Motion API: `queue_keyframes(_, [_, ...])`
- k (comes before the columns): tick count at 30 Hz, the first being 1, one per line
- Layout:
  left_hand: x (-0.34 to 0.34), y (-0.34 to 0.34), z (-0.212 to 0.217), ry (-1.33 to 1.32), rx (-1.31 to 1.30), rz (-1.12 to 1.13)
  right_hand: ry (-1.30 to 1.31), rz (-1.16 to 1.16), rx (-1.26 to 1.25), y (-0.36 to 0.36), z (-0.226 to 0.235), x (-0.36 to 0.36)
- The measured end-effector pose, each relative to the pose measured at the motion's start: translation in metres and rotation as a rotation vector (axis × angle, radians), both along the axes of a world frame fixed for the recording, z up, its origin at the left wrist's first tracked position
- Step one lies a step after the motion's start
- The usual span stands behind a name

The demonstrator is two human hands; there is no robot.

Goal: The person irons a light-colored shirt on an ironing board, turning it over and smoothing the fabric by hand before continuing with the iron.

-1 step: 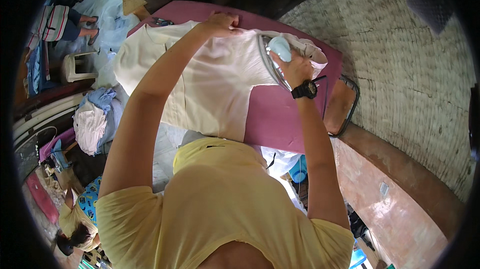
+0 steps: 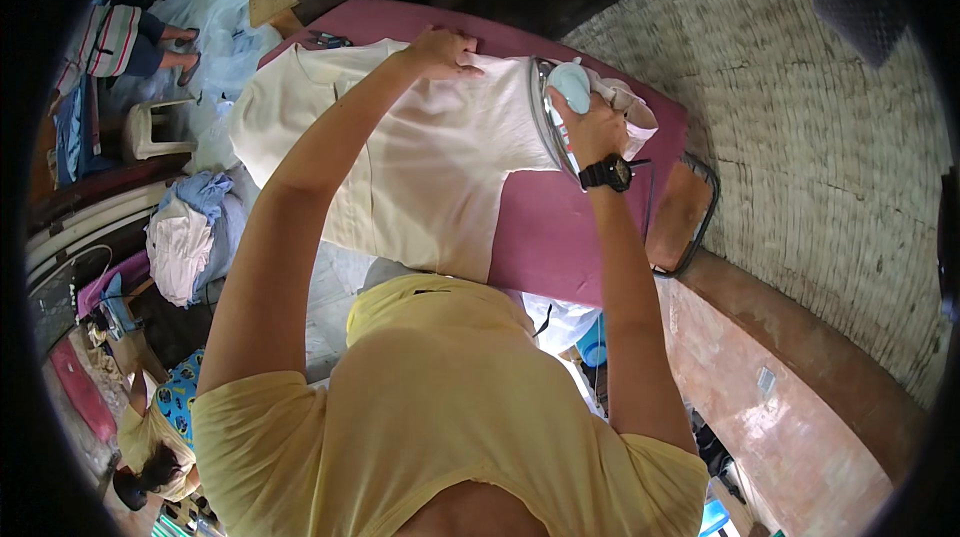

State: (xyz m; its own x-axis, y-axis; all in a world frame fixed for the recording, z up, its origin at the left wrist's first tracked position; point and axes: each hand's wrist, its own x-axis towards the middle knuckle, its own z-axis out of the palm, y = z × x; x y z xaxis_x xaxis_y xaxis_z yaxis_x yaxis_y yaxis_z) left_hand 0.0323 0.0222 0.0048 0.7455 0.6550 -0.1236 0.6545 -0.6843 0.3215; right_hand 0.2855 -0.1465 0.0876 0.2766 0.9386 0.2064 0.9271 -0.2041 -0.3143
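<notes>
Left hand (image 2: 440, 52) lies on the upper edge of a cream shirt (image 2: 420, 157), near the far side of a pink ironing board (image 2: 550, 227). Its thumb stands apart from bent fingers; cannot tell whether they pinch any cloth.

Right hand (image 2: 595, 127) has its fingers wrapped round the grip of 1 iron (image 2: 572, 89), pale blue at the end beside the thumb. The iron rests over the shirt's right part; bunched cloth shows just beyond the right fingers. Dark watch (image 2: 608, 173) on the wrist below these fingers.

Shirt spread across the board under both hands, its larger part to the left of and below the left fingers. Some soft creases there. Bare pink cover below the right fingers.

Pliers (image 2: 330, 40) on the board, left of the left fingers. Dark metal frame (image 2: 705, 212) beyond the right wrist, at the board's right end.

Well apart from the left fingers, down and to the left: a heap of clothes (image 2: 185, 247), white and blue. Above the heap, a pale stool (image 2: 158, 132). Lower left, farthest from the fingers, 1 other person (image 2: 160, 447) in a yellow top.
</notes>
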Motion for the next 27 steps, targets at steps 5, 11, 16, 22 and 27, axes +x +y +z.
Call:
queue_keyframes(5, [-0.008,0.008,-0.004,-0.162,-0.264,0.339,0.029,0.118,-0.069,0.031,-0.002,-0.013])
queue_keyframes(11, [-0.014,0.008,-0.001,-0.121,-0.209,0.451,0.094,0.179,-0.102,0.027,0.006,-0.011])
queue_keyframes(16, [-0.015,0.017,-0.011,-0.119,-0.191,0.390,0.105,0.457,-0.159,-0.003,0.016,-0.002])
queue_keyframes(22, [-0.034,0.016,-0.010,-0.136,-0.084,0.279,0.149,0.333,-0.008,0.046,-0.006,-0.050])
queue_keyframes(27, [-0.054,0.014,0.002,0.115,-0.143,0.251,0.167,0.274,-0.163,0.070,-0.004,-0.073])
